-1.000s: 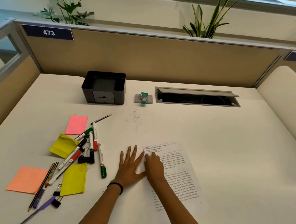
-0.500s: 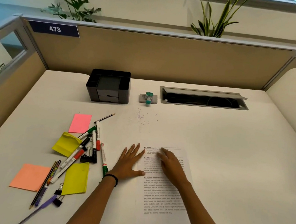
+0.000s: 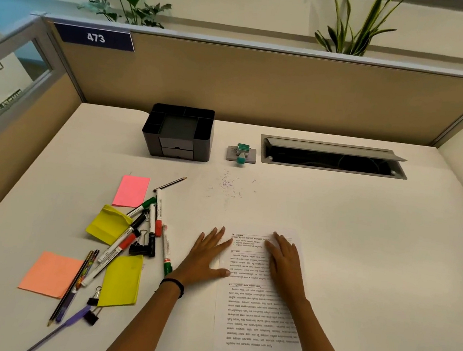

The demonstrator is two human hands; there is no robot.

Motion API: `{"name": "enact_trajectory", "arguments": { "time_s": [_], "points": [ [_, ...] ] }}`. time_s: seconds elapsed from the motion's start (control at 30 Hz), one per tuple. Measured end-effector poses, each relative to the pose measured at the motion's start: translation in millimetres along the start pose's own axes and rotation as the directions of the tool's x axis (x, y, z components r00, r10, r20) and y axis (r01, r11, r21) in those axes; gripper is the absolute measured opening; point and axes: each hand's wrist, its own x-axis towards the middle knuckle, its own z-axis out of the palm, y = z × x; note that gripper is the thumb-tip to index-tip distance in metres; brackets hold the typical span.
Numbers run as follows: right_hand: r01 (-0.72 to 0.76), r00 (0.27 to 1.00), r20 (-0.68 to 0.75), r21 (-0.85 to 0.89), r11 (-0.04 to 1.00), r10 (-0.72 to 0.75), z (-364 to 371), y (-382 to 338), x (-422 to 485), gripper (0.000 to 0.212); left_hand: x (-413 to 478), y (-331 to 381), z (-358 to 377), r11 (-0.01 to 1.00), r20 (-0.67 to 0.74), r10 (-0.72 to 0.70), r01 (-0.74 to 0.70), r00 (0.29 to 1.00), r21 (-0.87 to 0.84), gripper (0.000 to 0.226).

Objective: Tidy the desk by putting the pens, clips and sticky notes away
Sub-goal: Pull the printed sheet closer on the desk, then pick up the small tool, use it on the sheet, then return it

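Pens and markers (image 3: 144,233), binder clips (image 3: 139,248) and sticky notes (image 3: 121,281) lie scattered on the counter (image 3: 374,247), left of the printed sheet (image 3: 254,300). The black organizer (image 3: 178,132) stands at the counter's far side. Left hand (image 3: 206,258) rests flat, fingers spread, at the sheet's left edge, gripping nothing. Right hand (image 3: 284,259) lies flat on the sheet, fingers extended, gripping nothing.

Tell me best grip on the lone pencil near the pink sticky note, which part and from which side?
Likely pinch the pencil mid-shaft from above, fingers on its two long sides. It lies flat on the desk, slanting with its tip toward the organizer, and nothing overlaps it, unlike the markers below. The left hand is nearer; both hands lie flat by the printed sheet.
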Motion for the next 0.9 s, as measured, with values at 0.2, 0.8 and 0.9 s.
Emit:
{"name": "enact_trajectory", "arguments": {
  "time_s": [0.2,0.8,0.9],
  "points": [
    [-0.046,0.99,-0.127,0.098,0.994,0.059,-4,-18,36,0.033,22,-1,-30,0.969,-0.221,-0.1,0.044,0.97,-0.243,0.05],
    [-0.274,0.958,0.16,0.273,0.922,0.238,31,-59,252,0.06,215,-63,-139,0.967,-0.068,-0.213,0.2,0.975,-0.157,0.062],
    [-0.279,0.96,0.099,0.302,0.912,0.261,38,-62,272,0.062,236,-63,-138,0.961,-0.055,-0.208,0.194,0.977,-0.198,0.067]
  ]
}}
